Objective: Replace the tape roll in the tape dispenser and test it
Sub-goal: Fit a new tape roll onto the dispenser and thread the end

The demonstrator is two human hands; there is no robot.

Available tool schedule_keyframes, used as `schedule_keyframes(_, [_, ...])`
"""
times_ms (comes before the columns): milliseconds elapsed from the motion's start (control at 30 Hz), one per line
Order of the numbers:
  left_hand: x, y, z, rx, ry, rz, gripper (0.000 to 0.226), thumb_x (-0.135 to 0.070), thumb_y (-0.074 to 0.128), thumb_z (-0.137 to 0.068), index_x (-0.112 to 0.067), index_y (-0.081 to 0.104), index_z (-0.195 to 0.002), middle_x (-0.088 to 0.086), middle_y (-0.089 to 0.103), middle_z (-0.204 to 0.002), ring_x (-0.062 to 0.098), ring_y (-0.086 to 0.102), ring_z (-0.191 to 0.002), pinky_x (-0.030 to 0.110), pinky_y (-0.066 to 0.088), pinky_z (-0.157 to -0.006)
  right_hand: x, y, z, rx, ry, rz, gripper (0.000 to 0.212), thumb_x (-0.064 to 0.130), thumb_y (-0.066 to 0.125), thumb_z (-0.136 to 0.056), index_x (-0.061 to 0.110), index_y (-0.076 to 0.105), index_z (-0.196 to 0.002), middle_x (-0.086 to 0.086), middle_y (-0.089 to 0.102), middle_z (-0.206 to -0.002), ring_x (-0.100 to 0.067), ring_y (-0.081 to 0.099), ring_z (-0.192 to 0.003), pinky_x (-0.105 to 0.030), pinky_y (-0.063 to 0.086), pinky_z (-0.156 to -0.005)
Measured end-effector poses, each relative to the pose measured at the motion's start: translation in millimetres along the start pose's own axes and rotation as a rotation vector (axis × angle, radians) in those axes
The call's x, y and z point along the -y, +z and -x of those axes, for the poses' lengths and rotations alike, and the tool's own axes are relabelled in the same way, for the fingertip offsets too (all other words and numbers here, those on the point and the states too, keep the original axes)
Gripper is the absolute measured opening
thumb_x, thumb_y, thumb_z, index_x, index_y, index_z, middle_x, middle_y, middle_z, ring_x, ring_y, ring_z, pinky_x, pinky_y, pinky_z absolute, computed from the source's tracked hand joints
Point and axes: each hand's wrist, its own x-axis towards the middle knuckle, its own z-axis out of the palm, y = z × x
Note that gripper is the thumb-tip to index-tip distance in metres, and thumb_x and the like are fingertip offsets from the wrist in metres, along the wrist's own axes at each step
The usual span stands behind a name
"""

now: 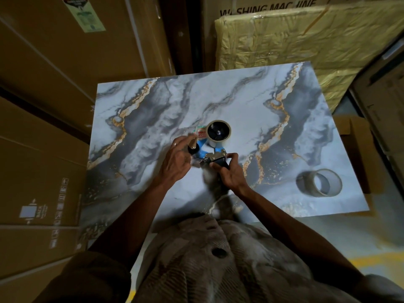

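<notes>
The blue plastic tape dispenser with a metal cutter plate is held just above the marble-patterned slab with grey and gold veins, near its middle, with a pale clear tape roll seated on its black hub at the far end. The right hand grips the dispenser's dark handle, fingers curled round it. The left hand is at the dispenser's left side by the black roller, fingers loosely bent; whether it pinches the tape end there cannot be told. A second tape roll, brownish and nearly spent, stands on the slab well to the right. Brown cardboard boxes surround the slab.
</notes>
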Motion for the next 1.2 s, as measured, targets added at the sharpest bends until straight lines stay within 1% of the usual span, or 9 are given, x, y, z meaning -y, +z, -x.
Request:
schedule_keyframes(133, [0, -2, -3, 0.038, 0.129, -0.003, 0.078, 0.021, 0.047, -0.068, -0.006, 0.052, -0.142, -0.015, 0.047, -0.127, 0.035, 0.052, -0.121, 0.037, 0.056, -0.087, -2, -2, -4, 0.018, 0.023, -0.021, 0.054, 0.043, 0.076, -0.083, 0.02, 0.037, -0.113, -0.019, 0.071, -0.081, -0.028, 0.065, -0.064, -0.044, 0.055, -0.065])
schedule_keyframes(233, [11, -5, -2, 0.078, 0.198, 0.032, 0.085, 0.023, 0.048, -0.067, -0.013, 0.049, -0.144, -0.036, 0.039, -0.128, 0.038, 0.058, -0.101, 0.029, 0.054, -0.074, -1, -6, -5, 0.039, 0.041, -0.026, 0.055, 0.043, 0.077, -0.083, 0.02, 0.038, -0.113, -0.021, 0.071, -0.082, -0.027, 0.063, -0.063, -0.043, 0.055, -0.065])
schedule_keyframes(367, [27, -5, -5, 0.123, 0.243, -0.171, 0.093, 0.015, 0.052, -0.072, -0.032, 0.031, -0.15, 0.001, 0.058, -0.13, 0.029, 0.051, -0.118, 0.042, 0.058, -0.082, 0, -11, -6, 0.084, 0.058, -0.02, 0.056, 0.042, 0.077, -0.084, 0.018, 0.037, -0.116, -0.022, 0.071, -0.087, -0.026, 0.061, -0.068, -0.043, 0.054, -0.071])
schedule_keyframes(467, [30, -7, -10, 0.176, 0.17, -0.128, 0.097, 0.011, 0.049, -0.075, -0.049, 0.026, -0.148, 0.01, 0.054, -0.128, 0.028, 0.056, -0.11, 0.045, 0.058, -0.076, 0, -12, -5, 0.098, 0.058, -0.012, 0.056, 0.044, 0.076, -0.084, 0.02, 0.036, -0.115, -0.023, 0.072, -0.088, -0.026, 0.063, -0.068, -0.047, 0.056, -0.073])
schedule_keyframes(667, [34, -12, -11, 0.206, 0.326, -0.285, 0.074, 0.009, 0.043, -0.077, -0.02, 0.038, -0.145, 0.002, 0.056, -0.141, 0.028, 0.049, -0.124, 0.04, 0.051, -0.096, 3, -12, -1, 0.068, -0.016, 0.047, 0.054, 0.04, 0.074, -0.088, 0.015, 0.039, -0.119, -0.013, 0.07, -0.085, -0.023, 0.064, -0.068, -0.037, 0.053, -0.066])
schedule_keyframes(733, [36, -13, -11, 0.217, 0.412, -0.333, 0.06, 0.005, 0.042, -0.08, -0.014, 0.046, -0.136, 0.002, 0.052, -0.147, 0.03, 0.052, -0.126, 0.041, 0.049, -0.099, 4, -11, 3, 0.004, -0.094, 0.238, 0.06, 0.043, 0.072, -0.087, 0.015, 0.04, -0.128, -0.015, 0.067, -0.101, -0.027, 0.063, -0.085, -0.039, 0.053, -0.074])
schedule_keyframes(833, [34, -14, -11, 0.193, 0.467, -0.342, 0.057, 0.004, 0.042, -0.08, -0.012, 0.052, -0.134, 0.003, 0.052, -0.148, 0.033, 0.055, -0.121, 0.041, 0.048, -0.102, 10, -10, 3, -0.177, -0.449, 0.68, 0.073, 0.042, 0.072, -0.081, 0.014, 0.042, -0.142, -0.017, 0.054, -0.123, -0.035, 0.051, -0.106, -0.045, 0.05, -0.083])
schedule_keyframes(967, [28, -17, -10, 0.178, 0.449, -0.36, 0.065, 0.002, 0.045, -0.079, -0.009, 0.05, -0.143, 0.002, 0.055, -0.145, 0.033, 0.053, -0.117, 0.038, 0.048, -0.1, 29, -3, -2, -0.125, -0.806, 0.852, 0.04, 0.037, 0.068, -0.085, 0.02, 0.068, -0.121, -0.012, 0.061, -0.125, -0.035, 0.052, -0.113, -0.046, 0.044, -0.089])
schedule_keyframes(1200, [29, -17, -9, 0.214, 0.368, -0.385, 0.067, -0.007, 0.039, -0.083, -0.019, 0.041, -0.149, -0.003, 0.059, -0.138, 0.027, 0.048, -0.118, 0.035, 0.049, -0.098, 34, -5, -22, 0.042, -0.801, 0.719, 0.017, 0.033, 0.078, -0.079, 0.022, 0.079, -0.09, 0.003, 0.076, -0.094, -0.028, 0.064, -0.082, -0.04, 0.047, -0.075])
